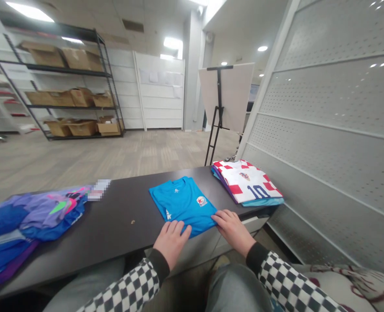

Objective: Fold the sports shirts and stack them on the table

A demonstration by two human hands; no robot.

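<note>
Two bare hands lie on one folded blue shirt (182,203), which is near the middle of a dark table (123,212), close to its front edge. The left hand (171,242) rests on the lower edge of the shirt, and the right hand (232,232) rests on its lower right corner. The hands are apart from each other, and both lie flat and open, so they press the cloth but do not clamp it. The part of the shirt under them is hidden. Near the far right corner of the table is a stack of folded shirts (247,182). Its top shirt has red and white squares and the number 10, while the shirts below show only thin edges, so I cannot tell how many they are. At the left end of the table lies a pile of blue and purple clothes (35,216), cut off by the side of the view, and a small blurred patch (99,189) beside it cannot be read.
</note>
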